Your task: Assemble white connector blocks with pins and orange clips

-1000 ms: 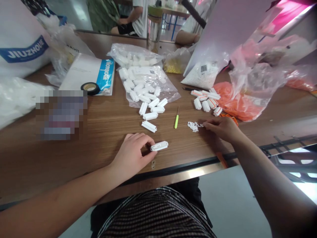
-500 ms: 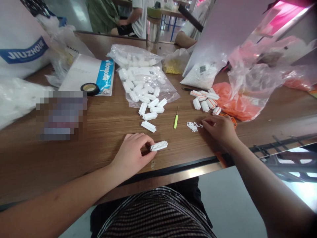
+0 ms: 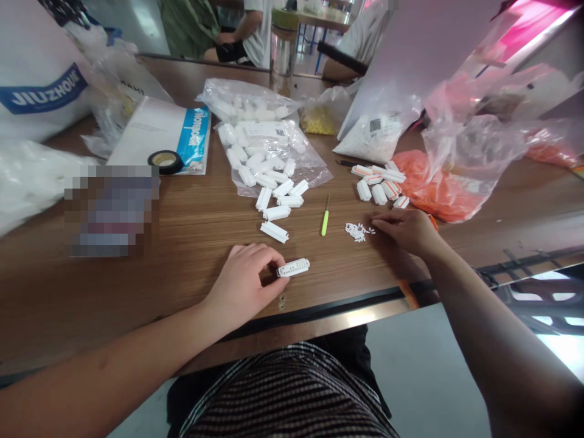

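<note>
Between thumb and index finger, my left hand [image 3: 249, 277] grips a white connector housing [image 3: 293, 267], its face with rows of small holes turned up. My right hand [image 3: 408, 231] rests low over the table, fingertips pinched together at the right edge of a small pile of white plugs [image 3: 358, 232]. Whatever those fingertips hold, if anything, is too small to make out. A screwdriver with a yellow-green handle [image 3: 325, 223] lies left of the pile. Several loose white housings [image 3: 275, 232] lie beyond my left hand.
Housings with orange strips [image 3: 391, 190] are heaped by a bag of orange parts [image 3: 456, 188]. Behind stand a bag of white housings [image 3: 260, 146], a bag of white bits [image 3: 367, 140] and a bottle [image 3: 283, 55]. Black tape [image 3: 165, 162] lies on papers at left. People sit beyond.
My right hand has shifted very slightly at the edge of the plug pile, its fingers a little flatter. My left hand and its housing stay in place.
</note>
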Demonstrator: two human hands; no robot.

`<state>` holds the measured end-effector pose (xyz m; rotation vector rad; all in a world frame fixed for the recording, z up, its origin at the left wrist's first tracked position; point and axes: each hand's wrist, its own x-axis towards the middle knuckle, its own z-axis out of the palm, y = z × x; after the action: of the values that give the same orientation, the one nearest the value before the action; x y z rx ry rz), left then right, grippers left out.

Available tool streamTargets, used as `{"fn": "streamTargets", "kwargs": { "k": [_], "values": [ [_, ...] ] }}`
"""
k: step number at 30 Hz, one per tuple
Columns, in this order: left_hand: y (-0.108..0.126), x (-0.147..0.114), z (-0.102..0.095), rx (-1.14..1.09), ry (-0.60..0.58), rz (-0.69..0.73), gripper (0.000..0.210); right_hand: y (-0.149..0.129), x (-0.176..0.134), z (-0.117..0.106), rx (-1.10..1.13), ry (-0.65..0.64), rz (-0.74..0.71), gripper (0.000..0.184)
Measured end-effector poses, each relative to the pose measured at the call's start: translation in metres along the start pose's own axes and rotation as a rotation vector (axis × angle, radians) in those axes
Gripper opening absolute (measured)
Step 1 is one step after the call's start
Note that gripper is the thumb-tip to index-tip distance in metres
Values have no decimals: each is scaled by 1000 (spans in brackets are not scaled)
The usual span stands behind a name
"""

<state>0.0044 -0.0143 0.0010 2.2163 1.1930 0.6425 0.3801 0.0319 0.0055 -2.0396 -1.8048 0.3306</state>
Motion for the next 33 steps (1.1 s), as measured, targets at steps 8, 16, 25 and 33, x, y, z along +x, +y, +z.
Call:
{"fn": "streamTargets", "kwargs": {
  "k": [8,16,25,33],
  "values": [
    [0,0,0,-5,16,10,10,-28,-12,-1,74,54,32,22],
    [-2,-1,1,-15,17,8,11,-131,-59,25,359,-261,-507,12],
    [0,-1,0,-47,23,19,12,-144,-61,43,200,-260,-635,10],
    [2,-1,-2,-43,6,12,9,-150,-68,42,105,-168,-753,13]
  ]
}}
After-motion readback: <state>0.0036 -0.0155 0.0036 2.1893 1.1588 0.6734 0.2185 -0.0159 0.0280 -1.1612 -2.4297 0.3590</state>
